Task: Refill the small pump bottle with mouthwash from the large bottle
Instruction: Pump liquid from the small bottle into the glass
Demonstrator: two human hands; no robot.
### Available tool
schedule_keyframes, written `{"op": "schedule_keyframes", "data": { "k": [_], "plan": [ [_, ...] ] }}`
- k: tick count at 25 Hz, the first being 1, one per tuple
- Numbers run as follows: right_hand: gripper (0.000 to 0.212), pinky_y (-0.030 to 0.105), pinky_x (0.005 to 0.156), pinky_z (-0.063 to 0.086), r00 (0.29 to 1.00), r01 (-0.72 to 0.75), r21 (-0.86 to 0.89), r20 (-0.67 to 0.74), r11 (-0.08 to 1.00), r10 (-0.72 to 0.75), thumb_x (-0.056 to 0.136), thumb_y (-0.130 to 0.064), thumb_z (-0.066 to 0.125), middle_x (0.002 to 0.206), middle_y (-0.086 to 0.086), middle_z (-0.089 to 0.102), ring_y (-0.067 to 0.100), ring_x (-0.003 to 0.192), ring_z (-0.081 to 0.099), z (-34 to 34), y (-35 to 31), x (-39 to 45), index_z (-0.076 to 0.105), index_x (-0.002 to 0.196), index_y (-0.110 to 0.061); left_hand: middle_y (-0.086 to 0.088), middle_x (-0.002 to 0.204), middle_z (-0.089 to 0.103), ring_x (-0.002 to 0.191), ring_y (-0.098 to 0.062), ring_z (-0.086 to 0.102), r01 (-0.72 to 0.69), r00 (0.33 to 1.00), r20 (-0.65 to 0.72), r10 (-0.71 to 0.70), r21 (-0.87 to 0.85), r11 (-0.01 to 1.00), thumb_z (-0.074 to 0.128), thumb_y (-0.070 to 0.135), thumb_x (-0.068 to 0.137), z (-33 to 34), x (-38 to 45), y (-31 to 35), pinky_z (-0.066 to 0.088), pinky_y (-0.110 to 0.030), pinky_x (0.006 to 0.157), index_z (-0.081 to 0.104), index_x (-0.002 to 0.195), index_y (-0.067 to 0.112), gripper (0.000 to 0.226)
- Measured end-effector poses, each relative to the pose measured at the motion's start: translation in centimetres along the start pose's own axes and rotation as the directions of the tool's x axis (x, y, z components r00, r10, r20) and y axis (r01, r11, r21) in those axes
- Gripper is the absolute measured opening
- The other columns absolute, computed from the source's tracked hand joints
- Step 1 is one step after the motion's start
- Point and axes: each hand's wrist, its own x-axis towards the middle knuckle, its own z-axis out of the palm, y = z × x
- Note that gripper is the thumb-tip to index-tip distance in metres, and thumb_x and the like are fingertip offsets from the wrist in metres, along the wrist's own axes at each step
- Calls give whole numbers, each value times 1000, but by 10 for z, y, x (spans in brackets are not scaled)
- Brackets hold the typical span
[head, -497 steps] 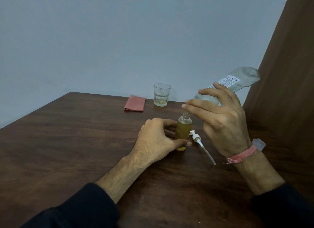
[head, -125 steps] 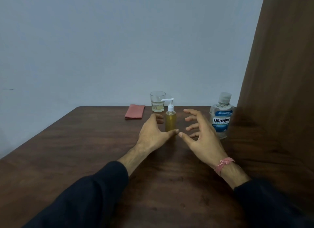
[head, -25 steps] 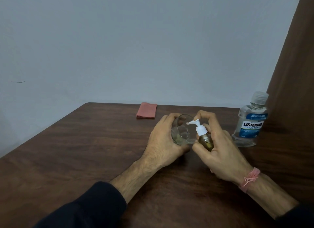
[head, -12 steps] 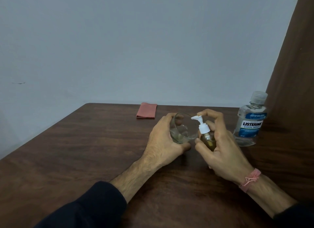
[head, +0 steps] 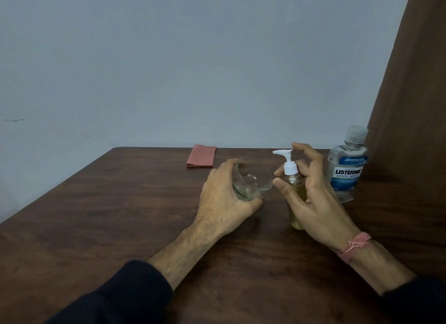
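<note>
The small pump bottle (head: pixel 295 188), amber liquid inside and a white pump head on top, stands upright on the table. My right hand (head: pixel 311 198) curls around its body, thumb in front, index finger raised behind the nozzle. My left hand (head: pixel 224 198) grips a clear glass (head: pixel 253 176), tilted with its mouth toward the pump nozzle. The large Listerine bottle (head: pixel 347 169), capped, stands upright at the right, behind my right hand.
A folded pink cloth (head: pixel 201 156) lies near the far edge of the dark wooden table (head: pixel 120 215). A brown wooden panel (head: pixel 415 106) rises at the right, just behind the large bottle. A pale wall lies beyond.
The pump bottle went from tilted toward the glass to upright on the table, a little apart from it. My right index finger lifted off the pump head. The left hand still holds the tilted glass.
</note>
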Motion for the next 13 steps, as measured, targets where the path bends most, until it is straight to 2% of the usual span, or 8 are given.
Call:
{"op": "schedule_keyframes", "data": {
  "k": [1,3,5,6,9,13],
  "plan": [
    [73,27,106,53,1000,-15,-5,-14,1000,15,99,-50,65,124,-15,67,4,126,64,-1,1,1,23,158,-40,24,130,66,128,-8,61,11,1000,-13,-11,8,1000,93,55,67,0,0,0,59,-41,109,61,140,39,82],
    [75,17,90,58,997,-50,10,-59,999,50,98,-45,73,129,-13,65,-3,124,63,-3,5,2,26,156,-44,26,126,68,128,-9,61,39,999,-36,-39,5,999,96,57,66,-1,0,-1,59,-42,109,64,136,41,79],
    [82,11,88,55,993,-43,16,-112,999,45,96,-33,81,130,-8,63,-1,120,65,-6,10,2,27,157,-48,28,122,70,127,-9,63,61,997,-52,-63,-23,998,99,59,65,-1,1,-3,60,-39,106,64,132,44,77],
    [85,12,92,54,991,-30,10,-128,1000,31,96,-29,83,131,-5,62,2,119,67,-7,12,2,27,156,-52,28,121,71,127,-8,63,68,996,-52,-70,-35,997,98,62,64,-1,1,-3,59,-35,105,63,130,46,77],
    [86,32,99,60,991,-12,15,-133,1000,14,94,-26,85,134,-3,58,8,118,68,-10,13,2,30,150,-63,27,121,72,124,-5,62,85,995,-43,-87,-34,996,91,77,60,0,0,-1,50,-18,93,59,128,49,81],
    [80,41,102,64,992,-30,25,-122,999,33,92,-31,85,138,-9,57,7,122,69,-8,11,5,34,140,-69,22,125,75,122,-4,66,133,988,-69,-136,-38,990,92,82,57,0,0,-1,45,-13,88,59,136,43,94]
  ]
}}
